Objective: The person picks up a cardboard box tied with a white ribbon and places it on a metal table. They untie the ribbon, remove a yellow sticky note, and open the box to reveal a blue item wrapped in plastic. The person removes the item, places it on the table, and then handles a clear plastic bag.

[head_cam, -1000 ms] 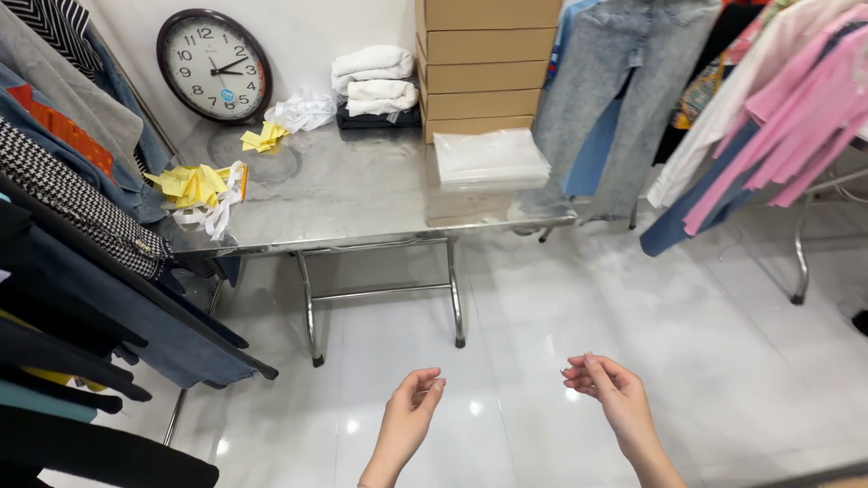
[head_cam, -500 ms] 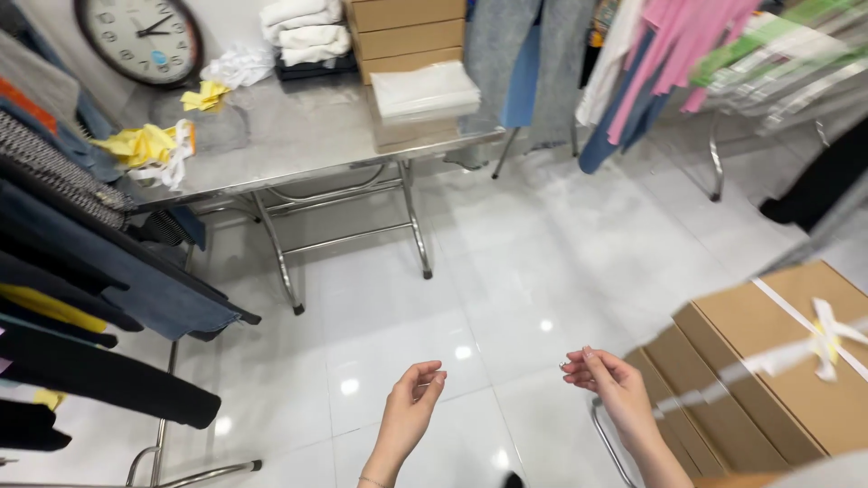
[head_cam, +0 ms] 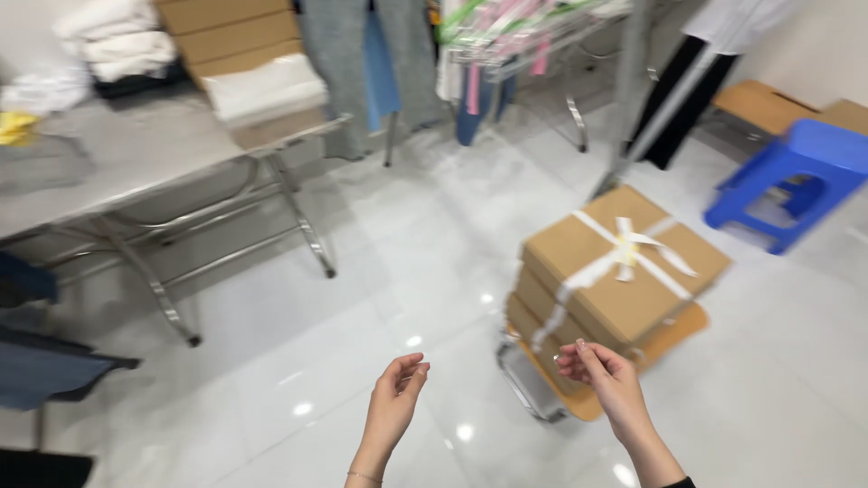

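My left hand [head_cam: 398,398] is raised low in the middle of the view, fingers loosely curled and apart, holding nothing. My right hand [head_cam: 601,372] is beside it, also with fingers loosely apart and nothing in it. Just beyond my right hand stands a stack of brown cardboard boxes [head_cam: 624,262] tied with white ribbon, resting on a small trolley [head_cam: 542,398] with a wooden deck. Neither hand touches the boxes.
A steel table [head_cam: 136,172] stands at the left with folded white cloth and cardboard boxes [head_cam: 240,41] on it. Hanging clothes [head_cam: 380,63] line the back. A blue plastic stool [head_cam: 796,181] is at the right. Dark garments [head_cam: 36,370] hang at the left edge. White glossy tiled floor.
The view has swung to the right: the table slid left, the clock left the frame, and the tied boxes and blue stool came in. Both hands keep the same pose.
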